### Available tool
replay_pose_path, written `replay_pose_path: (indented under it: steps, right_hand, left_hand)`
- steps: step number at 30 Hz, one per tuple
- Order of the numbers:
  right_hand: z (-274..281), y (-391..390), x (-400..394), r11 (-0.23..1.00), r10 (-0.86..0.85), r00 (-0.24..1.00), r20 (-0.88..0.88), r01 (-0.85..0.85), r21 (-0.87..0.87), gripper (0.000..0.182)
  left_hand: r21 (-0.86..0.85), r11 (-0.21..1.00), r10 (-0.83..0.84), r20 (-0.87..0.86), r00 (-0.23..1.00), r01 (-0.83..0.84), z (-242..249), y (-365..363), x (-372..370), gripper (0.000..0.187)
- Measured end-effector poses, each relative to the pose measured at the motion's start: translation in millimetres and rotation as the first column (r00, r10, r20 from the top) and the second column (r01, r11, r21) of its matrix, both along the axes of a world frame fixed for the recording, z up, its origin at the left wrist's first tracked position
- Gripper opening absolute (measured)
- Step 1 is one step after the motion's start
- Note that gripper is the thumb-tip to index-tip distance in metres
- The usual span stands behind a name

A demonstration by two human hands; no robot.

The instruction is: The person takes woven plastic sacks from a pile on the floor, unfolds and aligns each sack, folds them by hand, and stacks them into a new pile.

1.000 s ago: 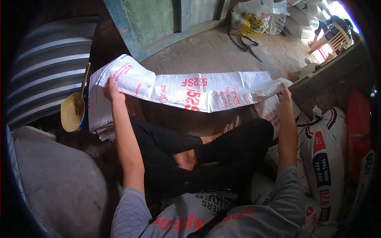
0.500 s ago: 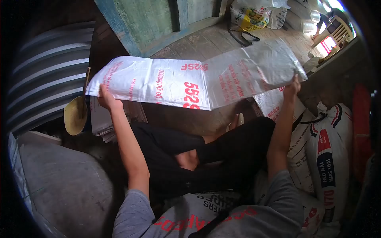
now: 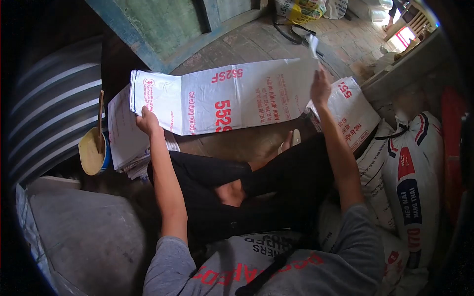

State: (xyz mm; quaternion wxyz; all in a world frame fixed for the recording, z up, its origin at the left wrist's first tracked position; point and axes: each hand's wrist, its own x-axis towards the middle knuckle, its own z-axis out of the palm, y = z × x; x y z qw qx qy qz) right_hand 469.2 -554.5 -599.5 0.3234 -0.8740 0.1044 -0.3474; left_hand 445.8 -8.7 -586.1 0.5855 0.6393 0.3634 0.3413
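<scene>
An unfolded white woven sack (image 3: 210,101) with red print, "552SF" among it, stretches between my two hands above the floor. My left hand (image 3: 148,122) pinches its lower edge near the left end, where the sack has a fold. At the other end my right hand (image 3: 321,89) is raised, fingers closed on the sack's edge, which sticks up and is blurred. Under and beside my left hand lies a stack of flat sacks (image 3: 126,135). Another pile of printed sacks (image 3: 351,111) lies to the right of my right wrist.
A yellowish container (image 3: 91,154) with a stick in it stands at left, near corrugated metal sheeting (image 3: 64,98). Full tied feed bags (image 3: 407,192) stand at right. A blue-green wooden door (image 3: 168,29) and a yellow-printed bag (image 3: 301,11) are behind. My crossed legs fill the middle.
My right hand has moved left and the sack's right end now turns upward. My left hand has shifted slightly right. The right-hand pile shows more.
</scene>
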Motion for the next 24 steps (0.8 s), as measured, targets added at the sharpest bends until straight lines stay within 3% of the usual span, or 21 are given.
replay_pose_path:
  steps: [2,4,6,9,10,12,16,18,19,20,22,24]
  right_hand:
    - [-2.3,26.0,-0.4,0.985,0.163,0.972,-0.169,-0.149,0.091,0.034]
    - [1.6,59.9,-15.2,0.933,0.357,0.919,-0.17,-0.36,0.013,0.039]
    - [8.8,91.5,-35.8,0.848,0.518,0.798,-0.306,-0.526,0.063,0.042]
    - [-39.9,106.9,-37.9,0.651,0.723,0.597,-0.348,-0.758,0.051,0.045]
    - [-49.8,112.4,-42.2,0.656,0.67,0.59,-0.45,-0.755,-0.012,0.045]
    - [-61.9,111.5,-47.4,0.532,0.668,0.451,-0.591,-0.845,-0.044,0.046]
    - [-82.3,112.5,-51.1,0.499,0.589,0.398,-0.704,-0.864,-0.071,0.054]
    - [-91.5,113.6,-47.3,0.473,0.582,0.402,-0.707,-0.874,-0.108,0.058]
    - [-84.9,115.5,-48.6,0.482,0.571,0.402,-0.716,-0.87,-0.104,0.059]
    - [-77.7,115.3,-50.5,0.492,0.56,0.402,-0.724,-0.865,-0.1,0.059]
    - [-76.4,114.2,-50.4,0.509,0.544,0.422,-0.726,-0.853,-0.114,0.06]
    - [-82.2,109.0,-47.8,0.526,0.53,0.461,-0.712,-0.837,-0.151,0.06]
  left_hand:
    - [0.059,0.998,-0.018,0.002,1.0,0.018,1.4,-1.1,1.3,0.039]
    - [0.091,0.996,-0.03,0.027,0.999,0.027,-0.2,0.7,0.6,0.041]
    - [0.083,0.995,-0.048,0.008,0.999,0.047,2.1,-1.1,-1.5,0.041]
    - [0.121,0.99,-0.069,-0.079,0.994,0.078,0.4,-4.3,-3.8,0.043]
    - [0.144,0.985,-0.074,-0.12,0.99,0.091,2.6,-6.8,-5.5,0.043]
    - [0.203,0.97,-0.111,-0.11,0.988,0.132,5.3,-14.0,-6.7,0.049]
    - [0.353,0.885,-0.175,-0.352,0.92,0.303,-1.7,-22.6,-4.2,0.056]
    - [0.295,0.851,-0.3,-0.407,0.863,0.435,-14.9,-28.1,2.6,0.048]
    - [0.411,0.757,-0.522,-0.087,0.849,0.508,-21.7,-35.5,0.2,0.037]
    - [0.398,0.709,-0.634,-0.002,0.773,0.582,-26.7,-42.8,2.4,0.036]
    - [0.392,0.619,-0.708,-0.097,0.7,0.681,-30.5,-58.2,-1.8,0.039]
    - [0.578,0.445,-0.693,-0.262,0.672,0.684,-29.4,-75.9,-8.9,0.04]
